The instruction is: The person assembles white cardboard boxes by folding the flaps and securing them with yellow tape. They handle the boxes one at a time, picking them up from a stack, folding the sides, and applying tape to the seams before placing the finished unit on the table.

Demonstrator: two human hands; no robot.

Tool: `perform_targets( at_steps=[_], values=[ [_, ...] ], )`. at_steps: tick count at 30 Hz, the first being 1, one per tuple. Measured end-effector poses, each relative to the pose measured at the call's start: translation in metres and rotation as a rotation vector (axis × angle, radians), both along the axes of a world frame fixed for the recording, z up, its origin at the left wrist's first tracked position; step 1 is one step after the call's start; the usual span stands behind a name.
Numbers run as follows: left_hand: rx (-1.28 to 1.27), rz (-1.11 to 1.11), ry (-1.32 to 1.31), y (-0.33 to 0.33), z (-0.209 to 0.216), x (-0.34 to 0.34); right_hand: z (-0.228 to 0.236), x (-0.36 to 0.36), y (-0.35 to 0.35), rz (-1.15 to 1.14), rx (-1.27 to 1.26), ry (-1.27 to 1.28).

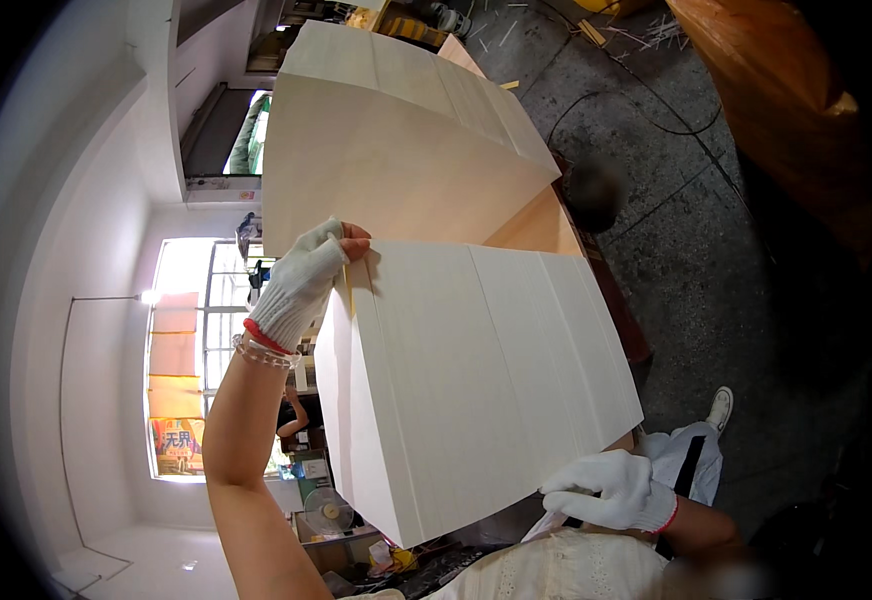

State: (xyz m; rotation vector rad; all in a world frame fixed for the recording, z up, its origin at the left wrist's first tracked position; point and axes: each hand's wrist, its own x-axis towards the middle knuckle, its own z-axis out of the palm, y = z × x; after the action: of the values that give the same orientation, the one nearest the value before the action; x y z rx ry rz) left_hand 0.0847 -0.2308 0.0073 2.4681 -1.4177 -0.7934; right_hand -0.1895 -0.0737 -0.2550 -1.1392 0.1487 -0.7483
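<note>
So the two hands are well apart here, each on its own corner of this big white panel [496, 370], which sits right in front of the person's body and takes up the middle of the view. The left hand [306, 270] is up at the far left corner, looks pinched on the edge with bare fingertips poking out of the knit glove, my guess being bare skin feels a thin edge better. There's a narrow yellow strip [353, 290] along the edge just below it. The right hand [611, 490] is at the near right edge, fingers partly curled; honestly can't tell if it's gripping or just resting there. Spreading them diagonally like that probably keeps such a wide, floppy-looking piece from skewing. Just beyond is a second pale panel piece [406, 140], with a wedge of bare wood-coloured surface [536, 228] showing between the two, I'd guess to leave working room. What carries it all is mostly hidden, but the concrete floor [676, 250] shows off to the right.
</note>
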Motion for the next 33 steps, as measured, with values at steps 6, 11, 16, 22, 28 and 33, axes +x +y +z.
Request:
perform_targets(
  at_steps=[6, 11, 16, 22, 28, 33],
  values=[
    [-0.122, 0.013, 0.117, 0.009, 0.003, -0.006, -0.002, -0.012, -0.016, 0.041, 0.021, -0.017],
    [-0.141, -0.022, 0.157, 0.009, 0.017, 0.009, 0.029, -0.02, -0.064, -0.352, -0.025, -0.254],
    [-0.23, -0.054, 0.32, 0.018, 0.023, 0.025, 0.114, 0.039, -0.134, -0.764, -0.813, -0.128],
    [-0.38, -0.185, 0.225, 0.051, 0.034, 0.033, 0.159, 0.088, -0.125, -0.53, -1.356, 0.084],
    [-0.612, -0.522, 0.226, 0.204, 0.046, -0.024, 0.187, 0.061, -0.101, -0.288, -1.385, 0.271],
    [-0.54, -0.704, -0.414, 0.28, 0.015, -0.061, 0.2, 0.068, -0.091, -0.315, -1.355, 0.213]
  ],
)
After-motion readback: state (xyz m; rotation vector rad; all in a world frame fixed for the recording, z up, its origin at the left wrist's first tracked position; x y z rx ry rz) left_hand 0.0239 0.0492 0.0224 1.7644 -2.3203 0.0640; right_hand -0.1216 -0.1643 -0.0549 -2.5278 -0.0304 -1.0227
